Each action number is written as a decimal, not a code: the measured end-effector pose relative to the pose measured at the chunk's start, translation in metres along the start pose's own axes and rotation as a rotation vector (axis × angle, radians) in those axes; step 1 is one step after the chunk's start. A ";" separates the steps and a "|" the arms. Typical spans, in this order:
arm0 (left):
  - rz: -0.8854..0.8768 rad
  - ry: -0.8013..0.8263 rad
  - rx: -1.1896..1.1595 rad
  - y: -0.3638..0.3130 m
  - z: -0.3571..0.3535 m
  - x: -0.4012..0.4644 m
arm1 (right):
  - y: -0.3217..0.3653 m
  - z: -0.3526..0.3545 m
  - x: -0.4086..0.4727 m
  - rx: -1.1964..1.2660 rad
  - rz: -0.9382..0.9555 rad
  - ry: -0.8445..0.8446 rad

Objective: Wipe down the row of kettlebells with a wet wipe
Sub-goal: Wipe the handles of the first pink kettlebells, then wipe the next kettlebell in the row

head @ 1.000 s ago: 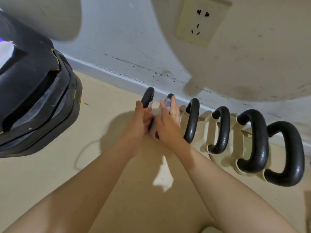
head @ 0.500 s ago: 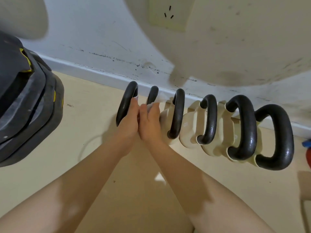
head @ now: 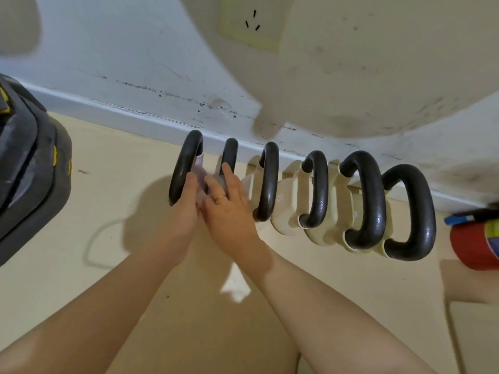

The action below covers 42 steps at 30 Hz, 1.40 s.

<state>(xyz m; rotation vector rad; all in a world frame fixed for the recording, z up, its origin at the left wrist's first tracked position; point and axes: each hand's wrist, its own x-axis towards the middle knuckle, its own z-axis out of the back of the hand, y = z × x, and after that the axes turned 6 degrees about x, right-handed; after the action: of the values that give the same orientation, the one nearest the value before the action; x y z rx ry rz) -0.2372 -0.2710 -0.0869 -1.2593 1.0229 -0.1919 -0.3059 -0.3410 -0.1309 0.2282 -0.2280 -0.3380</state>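
Several cream kettlebells with black handles stand in a row (head: 318, 190) along the wall's baseboard. Both my hands meet between the two leftmost handles (head: 186, 166). My left hand (head: 186, 209) rests against the leftmost kettlebell. A pale crumpled wet wipe (head: 201, 184) shows between my hands, and I cannot tell which hand grips it. My right hand (head: 229, 206), wearing a gold ring, lies with fingers spread over the body of the second kettlebell (head: 229, 157), which is mostly hidden under it.
A stack of black weight plates (head: 29, 184) fills the left edge. A red cylinder with a blue part (head: 475, 238) lies at the right by the wall. A wall socket (head: 253, 22) sits above. Bare beige floor (head: 121, 238) lies around my arms.
My view has shifted right, bringing the red cylinder into sight. My right hand went from curled against the left hand to fingers spread over the second kettlebell.
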 end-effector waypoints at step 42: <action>-0.299 0.043 0.194 -0.025 0.002 -0.014 | -0.007 0.114 0.001 0.973 -0.601 0.204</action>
<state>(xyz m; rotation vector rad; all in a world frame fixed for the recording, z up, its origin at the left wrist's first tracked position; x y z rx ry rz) -0.2333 -0.2697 -0.0585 -1.2290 0.8271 -0.5381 -0.3366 -0.3682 -0.0240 1.3017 -0.1005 -0.7800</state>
